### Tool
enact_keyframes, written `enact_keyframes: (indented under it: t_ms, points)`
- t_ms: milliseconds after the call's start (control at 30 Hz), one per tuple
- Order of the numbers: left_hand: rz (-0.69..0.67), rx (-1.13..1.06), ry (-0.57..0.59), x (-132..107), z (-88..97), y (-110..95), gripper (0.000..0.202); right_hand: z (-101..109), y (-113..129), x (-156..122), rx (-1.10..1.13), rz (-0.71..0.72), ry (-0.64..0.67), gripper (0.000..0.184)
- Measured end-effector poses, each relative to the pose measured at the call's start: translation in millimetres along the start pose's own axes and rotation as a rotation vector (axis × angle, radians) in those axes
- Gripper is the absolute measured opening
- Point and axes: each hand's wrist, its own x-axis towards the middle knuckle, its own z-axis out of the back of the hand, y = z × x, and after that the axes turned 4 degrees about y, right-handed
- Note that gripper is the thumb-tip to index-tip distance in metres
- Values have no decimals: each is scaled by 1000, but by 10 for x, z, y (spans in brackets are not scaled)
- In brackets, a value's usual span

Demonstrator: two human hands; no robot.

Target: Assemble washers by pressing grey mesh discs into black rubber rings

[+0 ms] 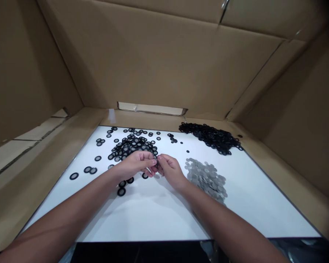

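Over the middle of the white board, my left hand [143,162] and my right hand [170,168] meet with their fingertips pinched together. Between them they hold a small black ring [157,161], mostly covered by the fingers; whether a disc sits in it I cannot tell. Just behind and left of my left hand lies a heap of black rings with grey discs in their centres [133,144]. To the right of my right hand spreads a pile of loose grey mesh-like discs [207,177]. Farther back on the right is a mound of plain black rings [212,137].
The white board [142,223] lies inside tall cardboard walls [153,62], with a slot [152,108] cut in the back one. Several ring-and-disc pieces are scattered at left, such as one ringed disc [74,176]. A few small dark pieces [174,140] lie between the heaps.
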Motion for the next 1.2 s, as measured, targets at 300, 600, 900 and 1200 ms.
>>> enact_keyframes:
  t_ms: [300, 600, 900, 1200]
  points:
    - [72, 127, 35, -45, 86, -5, 25, 148, 54, -22, -528, 147, 150, 42]
    - [-4, 220, -33, -13, 43, 13, 25, 130, 18, 20, -573, 118, 62, 41]
    - [35, 106, 26, -31, 35, -8, 32, 61, 40, -27, -295, 58, 44, 41]
    - [108, 132, 21, -52, 108, -11, 29, 130, 53, -5, -479, 88, 107, 41]
